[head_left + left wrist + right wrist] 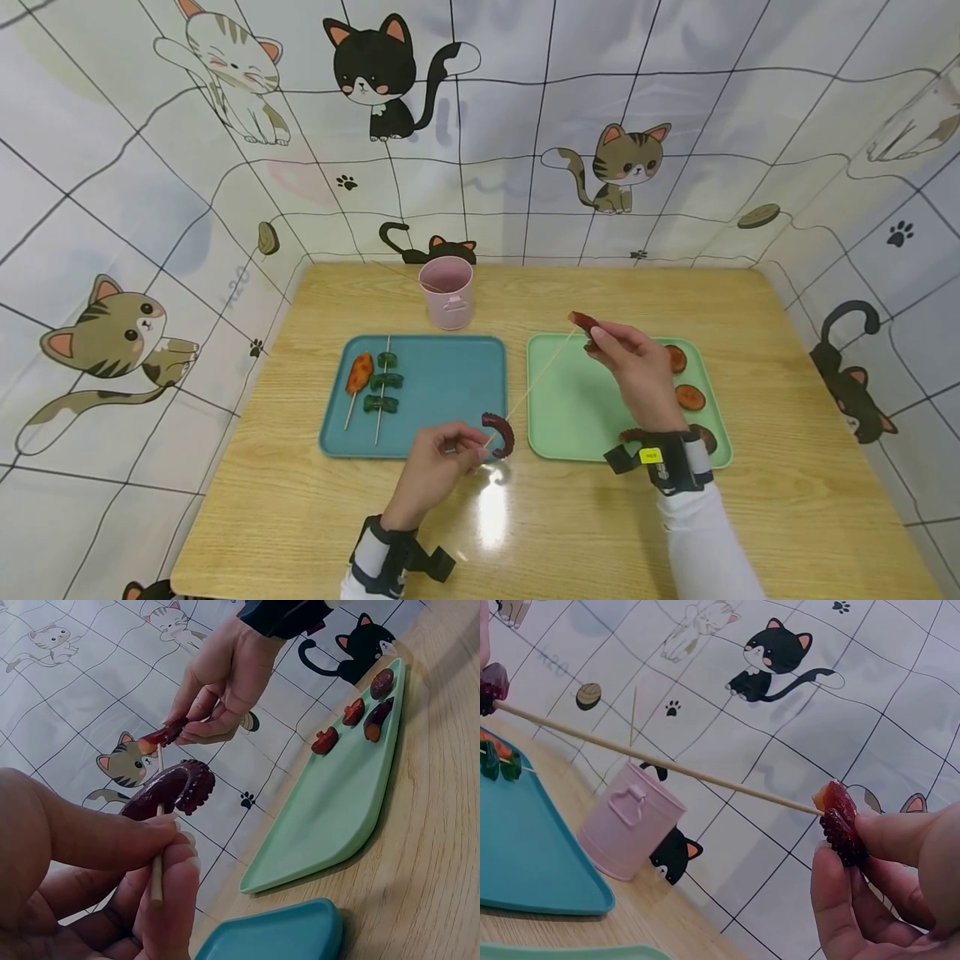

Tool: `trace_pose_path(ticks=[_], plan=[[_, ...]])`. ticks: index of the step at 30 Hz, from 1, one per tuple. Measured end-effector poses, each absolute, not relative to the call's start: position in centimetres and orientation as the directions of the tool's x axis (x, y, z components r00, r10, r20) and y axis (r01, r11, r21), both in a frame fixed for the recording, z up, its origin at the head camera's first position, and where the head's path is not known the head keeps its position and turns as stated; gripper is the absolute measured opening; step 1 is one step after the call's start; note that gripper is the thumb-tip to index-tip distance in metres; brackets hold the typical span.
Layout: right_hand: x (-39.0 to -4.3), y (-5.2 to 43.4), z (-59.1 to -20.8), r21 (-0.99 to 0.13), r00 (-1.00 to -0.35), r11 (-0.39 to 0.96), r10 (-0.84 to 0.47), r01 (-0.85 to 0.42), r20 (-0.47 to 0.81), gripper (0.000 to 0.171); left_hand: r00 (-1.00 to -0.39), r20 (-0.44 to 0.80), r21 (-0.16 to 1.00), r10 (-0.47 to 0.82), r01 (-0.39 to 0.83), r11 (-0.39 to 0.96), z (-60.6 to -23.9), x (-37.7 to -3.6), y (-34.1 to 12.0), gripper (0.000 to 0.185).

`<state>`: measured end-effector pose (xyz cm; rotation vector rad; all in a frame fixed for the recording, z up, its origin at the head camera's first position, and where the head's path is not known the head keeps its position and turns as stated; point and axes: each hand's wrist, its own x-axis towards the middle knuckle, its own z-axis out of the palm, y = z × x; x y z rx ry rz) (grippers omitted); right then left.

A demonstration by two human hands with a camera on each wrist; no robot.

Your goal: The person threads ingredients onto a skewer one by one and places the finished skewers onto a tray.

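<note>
My left hand (pixel 441 460) pinches the lower end of a thin wooden skewer (pixel 550 367) between thumb and fingers. A dark red, curled octopus tentacle piece (pixel 505 435) is threaded on the skewer just beyond those fingertips. At the skewer's far end my right hand (pixel 637 371) pinches a second tentacle piece (pixel 842 825) with an orange cut end. The skewer tip meets this piece; how deep it goes in cannot be told. The right hand is over the green tray (pixel 558 446), the left at the front edge of the blue tray (pixel 450 346).
On the blue tray lie a skewered orange-brown piece (pixel 360 373) and a skewer of green pepper pieces (pixel 386 381). The green tray bears round brown pieces (pixel 690 397) and another tentacle piece (pixel 378 720). Behind the blue tray stands a pink bucket (pixel 450 304) with skewers in it.
</note>
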<state>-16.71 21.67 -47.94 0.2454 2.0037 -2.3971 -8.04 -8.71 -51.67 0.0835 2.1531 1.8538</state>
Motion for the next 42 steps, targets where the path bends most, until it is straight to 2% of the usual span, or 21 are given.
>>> trace_pose_path(ticks=[24,42], plan=[[-16.3,19.6,-48.4,-0.988,-0.99,-0.125,0.104,0.087,-0.1,0.032,-0.95,-0.201,0.972,0.239,-0.164,0.167,-51.8,-8.1,-8.7,0.013],[-14.9,17.3,-49.8,-0.992,-0.995,-0.091,0.037,0.087,-0.09,0.031,-0.954,-0.211,0.971,0.215,-0.18,0.155,-52.0,-8.2,-8.6,0.014]])
